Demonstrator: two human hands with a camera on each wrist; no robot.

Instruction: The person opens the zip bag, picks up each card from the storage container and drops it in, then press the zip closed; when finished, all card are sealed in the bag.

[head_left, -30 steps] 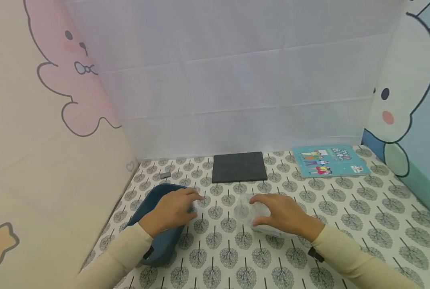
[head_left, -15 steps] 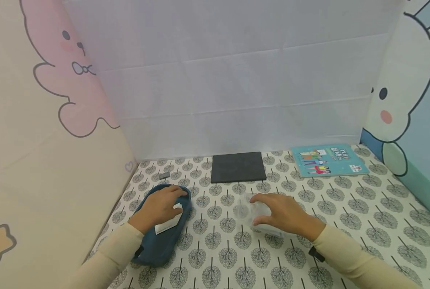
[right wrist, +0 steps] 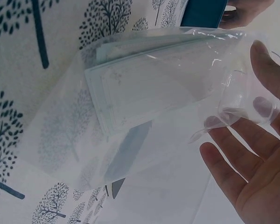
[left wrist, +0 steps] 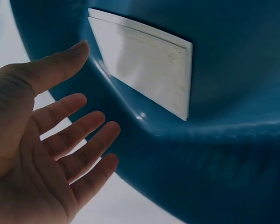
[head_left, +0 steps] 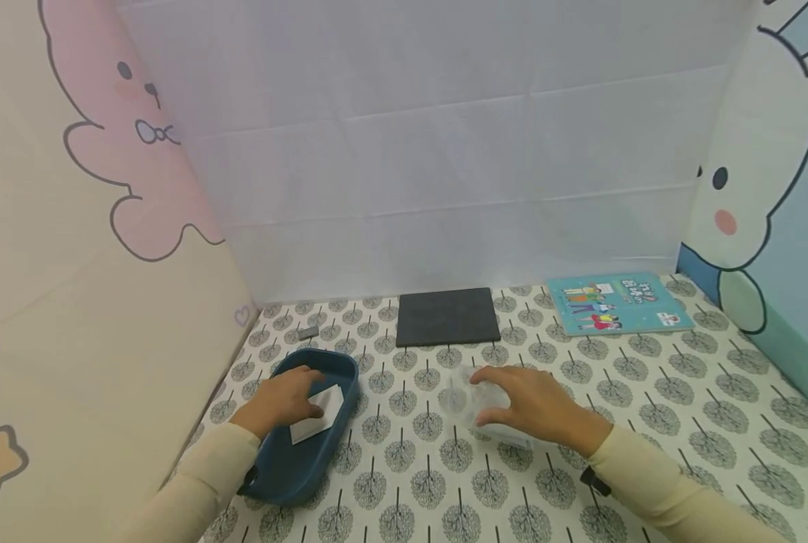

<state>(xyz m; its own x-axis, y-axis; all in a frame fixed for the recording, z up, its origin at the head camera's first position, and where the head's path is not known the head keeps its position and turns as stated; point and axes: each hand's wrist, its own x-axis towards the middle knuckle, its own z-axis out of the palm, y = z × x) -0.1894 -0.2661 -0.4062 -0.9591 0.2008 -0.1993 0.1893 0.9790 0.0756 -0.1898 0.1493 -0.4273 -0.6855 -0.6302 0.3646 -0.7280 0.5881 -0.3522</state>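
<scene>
My left hand [head_left: 278, 403] hovers over a dark blue tub [head_left: 288, 479] with its fingers spread, holding nothing. White cards [left wrist: 144, 67] lie stacked on the tub's floor, apart from the fingertips in the left wrist view. On the right, my right hand [head_left: 536, 407] holds a clear plastic bag [head_left: 458, 396] near its end, the thumb on one side and the fingers curled on the other. Inside the bag, a stack of pale cards [right wrist: 144, 84] shows in the right wrist view. Part of the bag is hidden behind the hand in the head view.
A black flat board [head_left: 447, 317] lies at the back of the table, on a tree-print cloth [head_left: 427, 490]. To its right is a turquoise book [head_left: 621, 303]. A small grey block [head_left: 308, 332] sits behind the tub. Fabric walls surround the table.
My left hand has moved left from beyond the tub's right rim to over the tub, and white cards now show inside it. The right hand and bag have stayed in place.
</scene>
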